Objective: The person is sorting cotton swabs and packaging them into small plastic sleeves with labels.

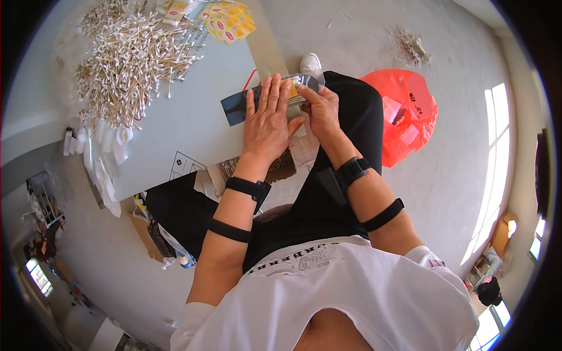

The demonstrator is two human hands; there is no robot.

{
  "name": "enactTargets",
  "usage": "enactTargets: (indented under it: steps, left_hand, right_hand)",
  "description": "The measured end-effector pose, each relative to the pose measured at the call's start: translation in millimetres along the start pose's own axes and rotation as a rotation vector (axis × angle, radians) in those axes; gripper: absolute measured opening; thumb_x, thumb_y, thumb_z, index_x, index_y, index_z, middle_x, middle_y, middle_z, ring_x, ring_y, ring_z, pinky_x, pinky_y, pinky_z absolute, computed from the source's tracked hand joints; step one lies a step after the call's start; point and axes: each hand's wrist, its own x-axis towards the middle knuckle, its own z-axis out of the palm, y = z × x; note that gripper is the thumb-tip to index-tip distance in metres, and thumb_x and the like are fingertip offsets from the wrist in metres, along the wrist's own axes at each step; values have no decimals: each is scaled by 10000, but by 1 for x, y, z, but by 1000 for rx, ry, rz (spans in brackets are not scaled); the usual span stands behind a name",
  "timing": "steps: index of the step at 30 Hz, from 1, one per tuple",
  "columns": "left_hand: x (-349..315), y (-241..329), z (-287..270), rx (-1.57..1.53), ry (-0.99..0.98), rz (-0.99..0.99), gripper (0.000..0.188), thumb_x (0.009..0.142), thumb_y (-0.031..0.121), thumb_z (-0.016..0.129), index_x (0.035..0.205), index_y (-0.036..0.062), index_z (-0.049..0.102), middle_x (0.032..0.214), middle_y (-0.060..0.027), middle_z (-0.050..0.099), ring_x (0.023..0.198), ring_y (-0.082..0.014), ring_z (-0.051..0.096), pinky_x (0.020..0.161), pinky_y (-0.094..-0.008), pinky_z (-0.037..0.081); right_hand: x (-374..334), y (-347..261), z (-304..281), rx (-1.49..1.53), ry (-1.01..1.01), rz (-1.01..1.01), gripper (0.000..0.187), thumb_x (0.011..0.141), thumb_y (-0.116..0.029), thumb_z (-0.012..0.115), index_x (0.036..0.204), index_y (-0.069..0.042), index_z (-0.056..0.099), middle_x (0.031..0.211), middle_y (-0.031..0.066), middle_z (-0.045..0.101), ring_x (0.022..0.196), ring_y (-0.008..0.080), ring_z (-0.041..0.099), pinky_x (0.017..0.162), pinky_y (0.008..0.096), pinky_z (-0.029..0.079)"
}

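My left hand (267,120) lies flat, fingers spread, on a dark blue card (234,108) at the near edge of a grey table (193,131). My right hand (319,105) pinches the right end of a small clear-wrapped packet (301,82) with a dark and yellow insert, which my left fingertips also press down. A big heap of cotton swabs (126,58) with wooden sticks covers the table's far left. Both forearms wear black straps.
Yellow and red printed cards (231,23) lie at the table's far edge. Clear small bags (105,146) hang off its left side. A red plastic bag (410,114) lies on the floor to my right. Cardboard and a dark bag sit under the table.
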Motion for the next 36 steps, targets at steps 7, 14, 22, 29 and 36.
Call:
enactTargets:
  steps: [7,14,22,29,36]
  left_hand:
    - [-2,-4,5,-3,48,16,833,868,482,610,1507,71,270,1574,-128,249,1461,-276,218,1172,-531,141]
    - [-11,-11,4,-44,139,-200,833,911,479,562,1507,17,209,1574,-205,188,1469,-344,167,1160,-556,130]
    - [-23,1,7,6,60,-231,863,899,493,571,1490,-33,226,1577,-228,153,1473,-359,128,1165,-555,98]
    - [-17,-9,6,43,73,-270,851,903,491,570,1492,-26,238,1587,-212,136,1480,-348,109,1166,-560,73]
    - [-11,-9,7,46,52,-268,830,922,488,543,1507,-1,213,1590,-201,147,1478,-347,120,1154,-584,87]
  right_hand:
    - [-7,1,1,-83,-48,-40,129,807,-145,779,821,-61,682,705,-30,617,560,45,487,513,209,387]
    - [-4,-8,-1,-41,28,51,141,836,-158,765,810,-91,644,665,-46,544,532,47,433,483,200,348]
    - [4,0,-3,-7,-62,-11,171,828,-199,782,777,-91,660,632,-63,538,504,34,398,455,204,328]
    - [6,-3,2,0,-25,15,228,904,-281,702,805,-87,633,667,-40,553,520,53,429,462,209,320]
    - [11,7,4,-82,2,-54,243,882,-328,722,790,-110,669,667,-59,575,524,41,449,482,209,351]
